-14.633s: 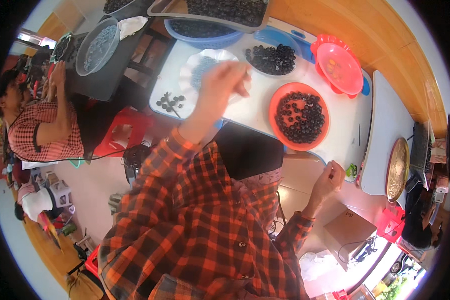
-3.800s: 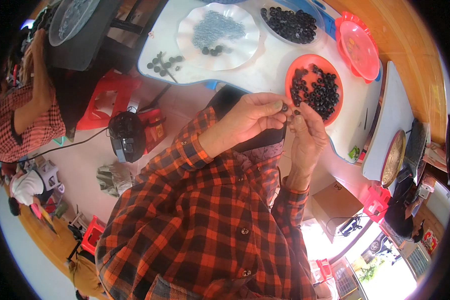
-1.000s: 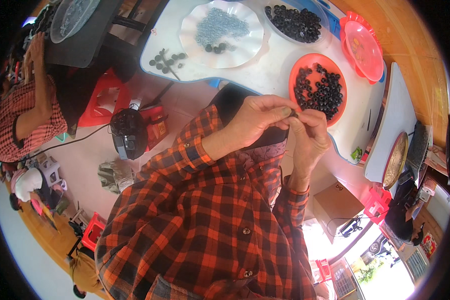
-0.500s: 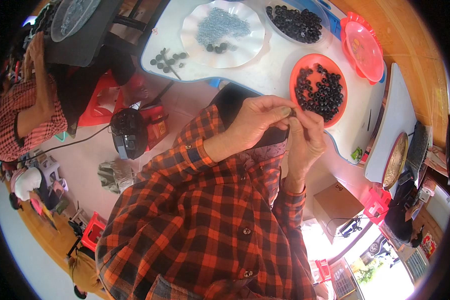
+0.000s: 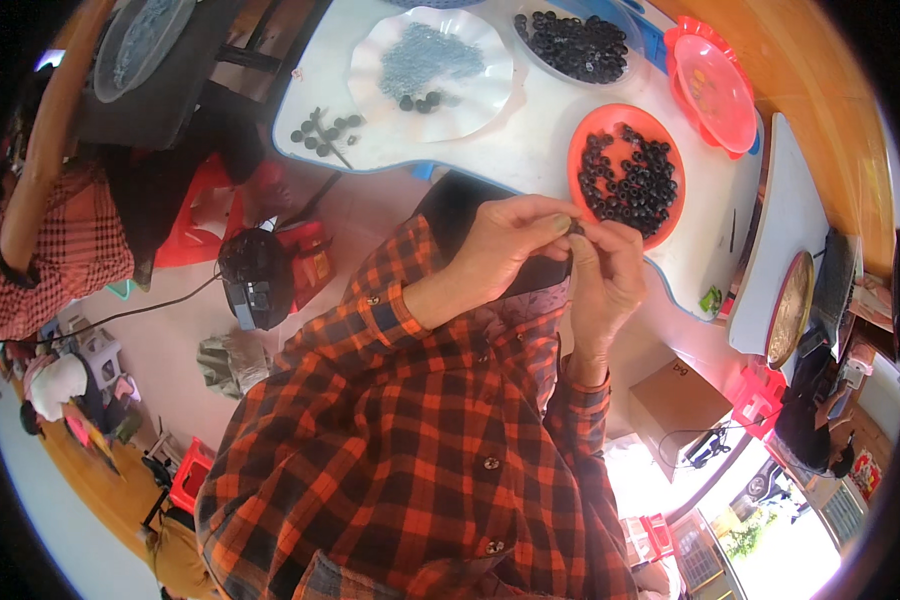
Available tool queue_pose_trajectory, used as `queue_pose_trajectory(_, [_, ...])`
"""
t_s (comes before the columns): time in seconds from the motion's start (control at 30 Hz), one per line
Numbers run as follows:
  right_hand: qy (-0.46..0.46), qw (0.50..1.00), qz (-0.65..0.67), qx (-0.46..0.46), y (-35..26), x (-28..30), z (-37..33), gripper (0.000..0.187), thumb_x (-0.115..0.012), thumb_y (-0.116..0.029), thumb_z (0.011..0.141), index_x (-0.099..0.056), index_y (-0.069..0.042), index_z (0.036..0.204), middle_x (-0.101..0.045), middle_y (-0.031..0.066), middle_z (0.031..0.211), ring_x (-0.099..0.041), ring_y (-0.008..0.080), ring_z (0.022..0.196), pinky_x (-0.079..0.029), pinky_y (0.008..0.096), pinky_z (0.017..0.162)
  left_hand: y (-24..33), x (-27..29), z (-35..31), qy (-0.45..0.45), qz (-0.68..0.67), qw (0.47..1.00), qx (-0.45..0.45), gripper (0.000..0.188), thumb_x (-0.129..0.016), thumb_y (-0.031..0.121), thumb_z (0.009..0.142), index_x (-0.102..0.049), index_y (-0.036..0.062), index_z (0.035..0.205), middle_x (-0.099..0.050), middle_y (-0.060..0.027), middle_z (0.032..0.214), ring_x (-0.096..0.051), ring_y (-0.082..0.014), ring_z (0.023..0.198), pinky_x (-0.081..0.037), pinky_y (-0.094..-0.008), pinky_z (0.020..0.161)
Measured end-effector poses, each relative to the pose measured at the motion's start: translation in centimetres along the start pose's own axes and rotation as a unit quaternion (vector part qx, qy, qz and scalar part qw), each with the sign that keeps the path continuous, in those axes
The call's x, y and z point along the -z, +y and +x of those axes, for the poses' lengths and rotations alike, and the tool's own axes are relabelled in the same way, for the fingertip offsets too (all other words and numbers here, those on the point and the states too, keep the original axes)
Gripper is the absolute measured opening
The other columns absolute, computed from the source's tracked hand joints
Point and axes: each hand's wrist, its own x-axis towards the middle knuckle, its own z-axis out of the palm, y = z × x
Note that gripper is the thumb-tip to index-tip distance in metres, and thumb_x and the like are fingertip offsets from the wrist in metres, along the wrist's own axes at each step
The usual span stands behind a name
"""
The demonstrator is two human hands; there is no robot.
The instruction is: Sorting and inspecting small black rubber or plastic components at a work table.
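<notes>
L hand (image 5: 502, 250) & R hand (image 5: 608, 282) both pinched narrow on sm. black roundish piece (image 5: 576, 229), prob. plastic, mostly hidden betw. thumbs & fingertips. Likely v. light, stiff, slick; best held by edges.

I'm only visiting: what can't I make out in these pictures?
All in the head view:
- Small dark piece: shape mostly hidden by the bare left hand and bare right hand.
- Tiny pale-blue bits on the white scalloped plate: too small to tell apart.
- Translucent oval plastic tub: far end cut off by the upper edge.
</notes>
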Motion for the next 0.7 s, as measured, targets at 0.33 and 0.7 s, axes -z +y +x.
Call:
queue_pose_trajectory(0.33, [-0.017, 0.999, -0.042, 0.019, -0.1, 0.4, -0.1, 0.016, -0.072, 0.008, 0.081, -0.069, 0.001, 0.095, -0.058, 0.0064, 0.096, -0.057, 0.0095, 0.079, -0.048, 0.0224, 0.067, 0.2, 0.4, -0.2, -0.005, 0.088, 0.996, -0.012, 0.023, -0.056, 0.007, 0.099, -0.065, -0.0037, 0.117, -0.070, -0.0089, 0.096, -0.067, -0.0126, 0.082, -0.058, -0.0267, 0.078])
queue_pose_trajectory(0.7, [-0.059, 0.983, -0.148, 0.086, -1.0, 0.4, 0.3, 0.013, -0.070, 0.008, 0.082, -0.067, 0.002, 0.094, -0.058, 0.0080, 0.095, -0.061, 0.0146, 0.075, -0.052, 0.0273, 0.063, 0.5, 0.1, -0.5, -0.012, 0.148, 0.988, -0.038, 0.025, -0.062, 0.008, 0.097, -0.065, -0.0069, 0.116, -0.070, -0.0119, 0.096, -0.068, -0.0134, 0.084, -0.059, -0.0274, 0.077])
